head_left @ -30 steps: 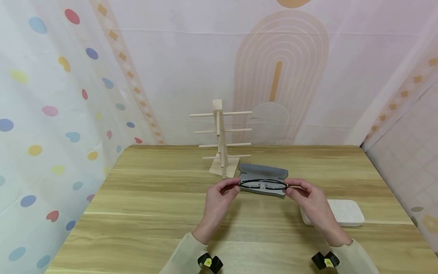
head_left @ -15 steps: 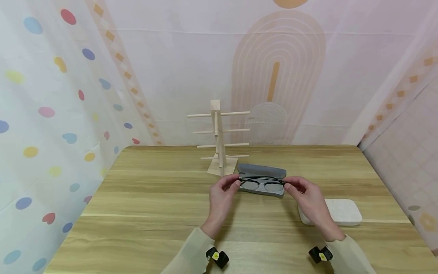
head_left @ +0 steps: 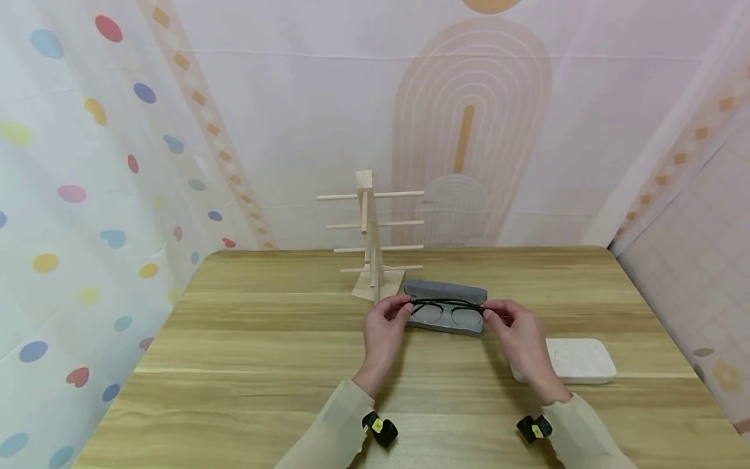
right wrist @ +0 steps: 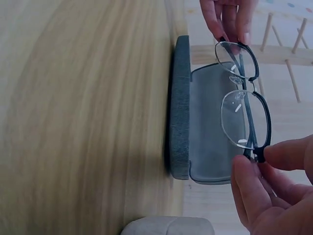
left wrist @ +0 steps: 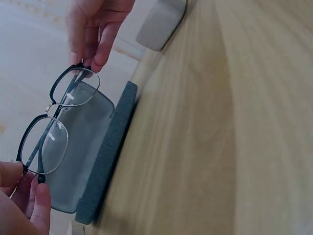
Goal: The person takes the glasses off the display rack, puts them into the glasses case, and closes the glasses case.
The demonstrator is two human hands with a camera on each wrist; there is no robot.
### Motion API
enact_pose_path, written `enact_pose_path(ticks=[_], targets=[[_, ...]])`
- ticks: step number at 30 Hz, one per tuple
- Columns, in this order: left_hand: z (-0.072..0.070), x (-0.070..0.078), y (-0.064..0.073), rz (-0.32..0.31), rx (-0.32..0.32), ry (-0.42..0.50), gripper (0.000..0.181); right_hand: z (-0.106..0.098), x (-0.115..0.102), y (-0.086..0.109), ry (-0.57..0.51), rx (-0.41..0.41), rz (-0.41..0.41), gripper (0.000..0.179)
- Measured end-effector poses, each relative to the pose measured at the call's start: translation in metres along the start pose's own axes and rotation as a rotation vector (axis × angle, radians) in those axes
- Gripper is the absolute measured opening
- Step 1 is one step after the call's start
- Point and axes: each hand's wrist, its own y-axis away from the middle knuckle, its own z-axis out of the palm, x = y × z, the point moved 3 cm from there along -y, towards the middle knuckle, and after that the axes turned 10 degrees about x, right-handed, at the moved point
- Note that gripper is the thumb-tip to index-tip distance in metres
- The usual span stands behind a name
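A pair of eyeglasses (head_left: 448, 301) with dark upper rims and clear lenses is held up by its two ends. My left hand (head_left: 384, 331) pinches the left end between thumb and fingers. At the opposite end, the thumb and fingers of my right hand (head_left: 521, 335) pinch the frame. Both temples lie folded behind the lenses, as the left wrist view shows. An opened grey glasses case (head_left: 445, 289) rests on the table just beneath and behind the eyeglasses. In the right wrist view its textured outer wall (right wrist: 179, 107) and smooth lining are visible; the eyeglasses partly cover it.
A wooden stand (head_left: 375, 241) with several thin pegs rises behind the case, to its left. Right of my right hand lies a white rounded box (head_left: 580, 359), partly hidden by that hand. All stand on a wood-grain table (head_left: 263, 365), with patterned curtains behind and beside it.
The eyeglasses have tilted, so their lenses show as fuller ovals in the head view. Both hands have shifted slightly with them, farther over the case. The case and stand have stayed put.
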Motion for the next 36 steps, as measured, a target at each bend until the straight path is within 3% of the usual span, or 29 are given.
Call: enact_pose_path(ticks=[5, 15, 29, 36], targets=[[0.003, -0.003, -0.001, 0.023, 0.020, -0.041, 0.010, 0.003, -0.001, 0.000, 0.021, -0.002, 0.023, 0.018], [0.008, -0.010, -0.004, 0.043, 0.033, -0.105, 0.011, 0.010, -0.002, -0.007, 0.121, -0.018, -0.038, 0.016], [0.008, -0.017, -0.009, 0.098, 0.029, -0.214, 0.009, 0.015, 0.001, -0.013, 0.194, -0.088, -0.049, 0.017], [0.007, -0.019, -0.006, 0.068, 0.006, -0.204, 0.009, 0.014, 0.003, -0.017, 0.223, -0.126, -0.048, 0.019]])
